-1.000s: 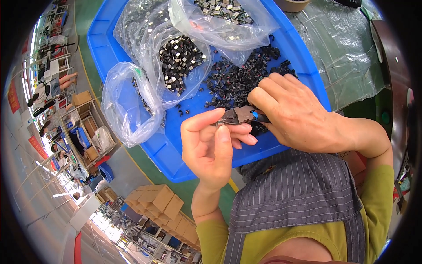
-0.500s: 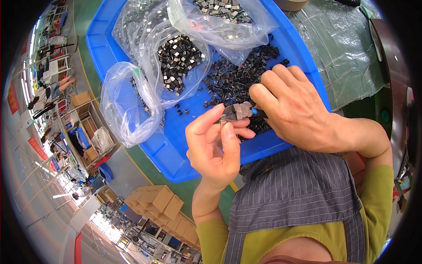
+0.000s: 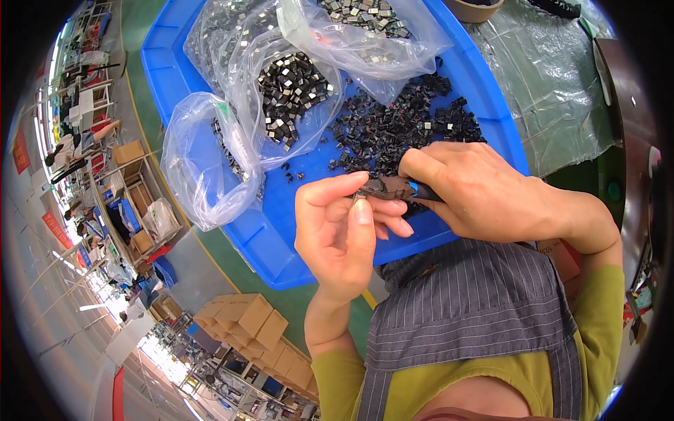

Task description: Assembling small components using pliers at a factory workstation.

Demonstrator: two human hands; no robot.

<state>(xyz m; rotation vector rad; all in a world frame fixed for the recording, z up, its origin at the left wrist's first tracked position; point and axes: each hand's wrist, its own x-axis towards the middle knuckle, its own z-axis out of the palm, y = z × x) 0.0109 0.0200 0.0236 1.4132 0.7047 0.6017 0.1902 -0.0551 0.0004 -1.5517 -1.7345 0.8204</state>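
My right hand [image 3: 484, 188] is wrapped round the dark handles of small pliers [image 3: 387, 187], which show a bit of blue near the joint. Their jaws point left, to the fingertips of my left hand [image 3: 335, 235]. Between its thumb and forefinger, the left hand pinches a tiny metallic piece [image 3: 361, 197], mostly hidden by the fingers and too small to name. The jaw tips meet or nearly meet that piece. Both hands are above the near part of a blue tray [image 3: 281, 252]. A heap of small black parts [image 3: 382, 130] lies in the tray beyond them.
Clear plastic bags in the tray hold black-and-silver blocks [image 3: 291, 95]; one slack bag [image 3: 203, 175] drapes over its left rim. Greenish plastic sheeting [image 3: 547, 91] covers a surface at right, with a round container [image 3: 474, 8] at the top. Cardboard boxes [image 3: 242, 319] stand at lower left.
The pliers have turned in my right hand, which has dropped slightly, its knuckles now lower. My left hand keeps its pinch and has barely moved. More of the black heap is uncovered.
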